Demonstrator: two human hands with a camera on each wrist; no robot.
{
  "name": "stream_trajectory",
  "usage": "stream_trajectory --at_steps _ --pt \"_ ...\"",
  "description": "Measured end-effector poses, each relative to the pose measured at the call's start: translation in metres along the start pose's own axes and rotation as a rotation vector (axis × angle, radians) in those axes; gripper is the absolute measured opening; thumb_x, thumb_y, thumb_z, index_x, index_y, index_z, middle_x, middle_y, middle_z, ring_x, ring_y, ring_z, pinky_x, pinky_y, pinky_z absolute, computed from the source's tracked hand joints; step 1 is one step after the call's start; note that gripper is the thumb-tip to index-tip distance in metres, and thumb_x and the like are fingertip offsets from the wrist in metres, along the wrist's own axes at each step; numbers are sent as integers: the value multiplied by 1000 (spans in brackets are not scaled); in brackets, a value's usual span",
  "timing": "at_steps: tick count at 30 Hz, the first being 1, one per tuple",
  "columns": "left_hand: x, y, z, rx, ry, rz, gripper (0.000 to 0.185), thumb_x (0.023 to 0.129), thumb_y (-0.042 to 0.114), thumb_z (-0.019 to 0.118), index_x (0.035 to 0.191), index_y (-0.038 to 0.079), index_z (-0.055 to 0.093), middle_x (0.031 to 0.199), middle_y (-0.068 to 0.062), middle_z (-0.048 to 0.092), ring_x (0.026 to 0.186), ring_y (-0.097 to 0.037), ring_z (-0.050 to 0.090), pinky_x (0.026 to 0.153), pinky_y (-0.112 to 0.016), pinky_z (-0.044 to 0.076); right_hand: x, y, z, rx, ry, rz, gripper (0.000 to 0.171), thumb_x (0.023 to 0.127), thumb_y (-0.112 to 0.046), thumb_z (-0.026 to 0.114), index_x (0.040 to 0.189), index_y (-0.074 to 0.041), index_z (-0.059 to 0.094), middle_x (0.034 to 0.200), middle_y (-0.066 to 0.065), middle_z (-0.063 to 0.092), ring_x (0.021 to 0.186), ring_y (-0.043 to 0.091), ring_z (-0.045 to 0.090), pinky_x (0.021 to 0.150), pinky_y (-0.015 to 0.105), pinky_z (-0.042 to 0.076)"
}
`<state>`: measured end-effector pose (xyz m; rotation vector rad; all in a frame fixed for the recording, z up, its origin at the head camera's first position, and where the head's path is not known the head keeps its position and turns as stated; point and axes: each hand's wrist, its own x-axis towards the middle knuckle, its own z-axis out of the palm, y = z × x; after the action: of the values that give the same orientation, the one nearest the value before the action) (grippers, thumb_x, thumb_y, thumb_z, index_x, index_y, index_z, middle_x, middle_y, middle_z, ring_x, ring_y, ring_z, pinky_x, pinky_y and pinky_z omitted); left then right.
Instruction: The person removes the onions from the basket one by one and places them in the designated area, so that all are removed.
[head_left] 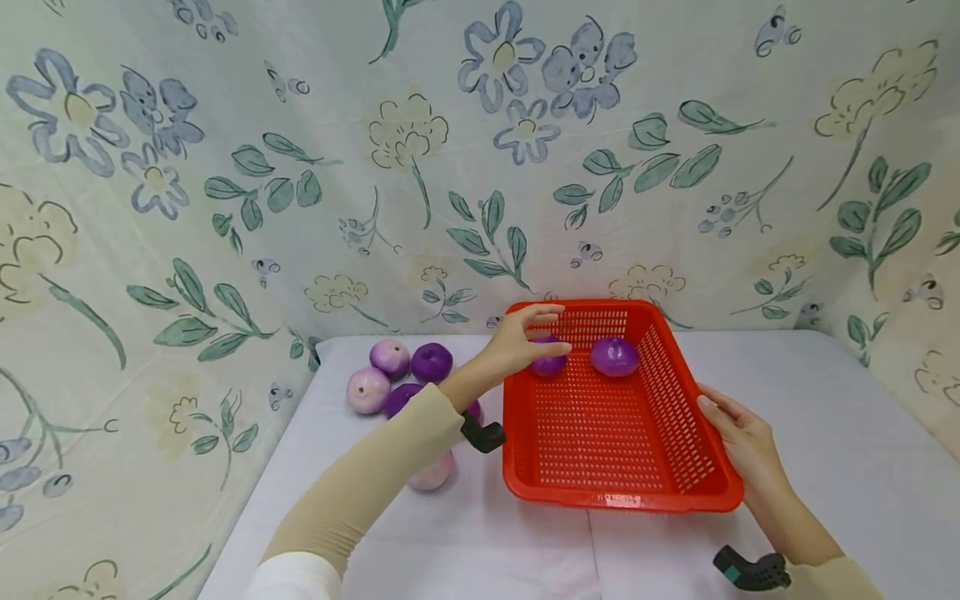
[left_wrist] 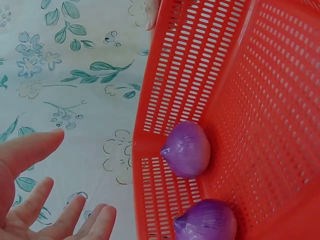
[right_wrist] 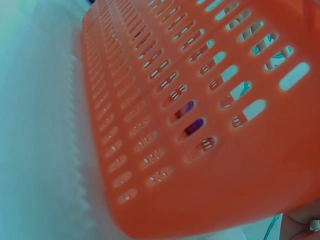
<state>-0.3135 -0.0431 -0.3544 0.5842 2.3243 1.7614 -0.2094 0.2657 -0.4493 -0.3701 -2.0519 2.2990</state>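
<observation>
A red plastic basket (head_left: 600,433) with slotted walls stands on the white tabletop. Two purple onions lie at its back end, a left onion (head_left: 551,365) and a right onion (head_left: 615,357). My left hand (head_left: 521,342) hovers over the back left corner, partly covering the left onion. The left wrist view shows its fingers (left_wrist: 30,200) spread and holding nothing, apart from both onions. With thumb at the rim and fingers along the outer side, my right hand (head_left: 750,442) holds the basket's right wall. Most of that hand is out of the right wrist view.
Left of the basket lies a group of several onions, some dark purple (head_left: 432,362), some pale pink (head_left: 368,390). My left forearm hides part of the group. A floral cloth (head_left: 510,208) hangs behind the table.
</observation>
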Motion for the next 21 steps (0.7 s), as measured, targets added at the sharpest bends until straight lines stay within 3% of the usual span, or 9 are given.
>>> stream_trajectory --at_steps 9,13,21 --pt "28 3 31 33 -41 -31 63 84 11 81 142 14 56 146 -13 52 134 -34 47 107 -47 43 1 -3 -2 19 -4 -2 74 95 -39 66 155 -9 36 98 -22 67 85 2 67 71 22 58" --pt "41 -4 43 21 -67 -39 63 86 8 79 143 12 54 147 -11 51 136 -34 44 106 -47 43 2 -4 -3 -1 2 1 75 95 -40 66 155 -8 34 98 -24 66 85 1 66 71 22 58" --pt "58 -19 70 0 -46 -48 64 83 4 80 141 13 56 144 -10 53 136 -32 44 105 -44 45 1 -3 -1 38 -5 -21 65 95 -36 68 151 -12 45 97 -20 68 84 3 67 71 22 58"
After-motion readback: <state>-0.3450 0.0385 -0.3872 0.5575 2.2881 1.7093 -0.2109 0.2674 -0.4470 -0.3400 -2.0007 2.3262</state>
